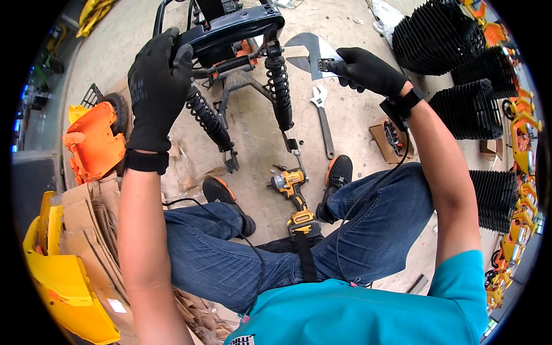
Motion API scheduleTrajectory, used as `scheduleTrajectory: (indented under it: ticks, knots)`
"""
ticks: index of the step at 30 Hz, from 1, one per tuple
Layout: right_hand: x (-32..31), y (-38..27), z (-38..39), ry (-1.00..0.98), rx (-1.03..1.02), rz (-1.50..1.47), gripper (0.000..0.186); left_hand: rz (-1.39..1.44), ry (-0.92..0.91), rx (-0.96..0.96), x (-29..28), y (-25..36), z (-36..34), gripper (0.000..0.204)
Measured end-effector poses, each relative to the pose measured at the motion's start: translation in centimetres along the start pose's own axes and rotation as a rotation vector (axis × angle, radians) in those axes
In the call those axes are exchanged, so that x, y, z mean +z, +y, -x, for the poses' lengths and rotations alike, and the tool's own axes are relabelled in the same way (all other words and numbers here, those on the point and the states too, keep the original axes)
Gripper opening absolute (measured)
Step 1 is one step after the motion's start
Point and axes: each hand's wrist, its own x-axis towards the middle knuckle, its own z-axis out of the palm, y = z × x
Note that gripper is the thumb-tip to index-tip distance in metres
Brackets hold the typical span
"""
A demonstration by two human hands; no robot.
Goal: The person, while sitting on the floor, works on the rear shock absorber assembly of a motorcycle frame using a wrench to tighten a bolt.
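Note:
My left hand (160,86), in a black glove, is closed around the left end of a black bar on a vehicle frame (233,29). In my right hand (371,72), also gloved, is a large adjustable wrench (313,54), its jaws pointing left beside the frame. Two black coil-spring shock absorbers, a left one (207,119) and a right one (278,86), hang down from the frame. A smaller adjustable wrench (325,123) lies on the floor below my right hand. Between my feet rests a yellow and black cordless impact wrench (294,192).
Flattened cardboard (95,224), orange plastic panels (95,141) and yellow panels (69,282) lie on my left. Stacked black ribbed parts (437,37) and a row of yellow parts (523,149) line the right. A small box of hardware (390,141) sits near my right knee.

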Motion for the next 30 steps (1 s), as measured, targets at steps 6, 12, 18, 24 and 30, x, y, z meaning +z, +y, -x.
scheduleTrajectory:
  ticks: [6,12,18,24,30]
  knots:
    - [-0.2,-2.3,0.1,0.124,0.072,0.258,0.048,0.008,-0.03,-0.031,-0.1,0.1,0.0,0.031]
    - [-0.1,-2.1,0.2,0.085,0.03,0.136,0.044,0.003,-0.031,-0.032,-0.1,-0.1,0.1,0.032]
    - [0.3,-0.2,-0.3,0.098,-0.028,0.145,0.04,-0.009,-0.023,-0.011,0.1,-0.1,-0.1,0.033]
    - [0.4,-3.6,0.3,0.157,0.044,0.303,0.038,-0.009,-0.022,-0.018,0.0,-0.3,0.2,0.032]
    - [0.3,-2.4,-0.3,0.159,-0.013,0.311,0.035,0.001,-0.019,-0.016,0.1,-0.3,0.1,0.032]
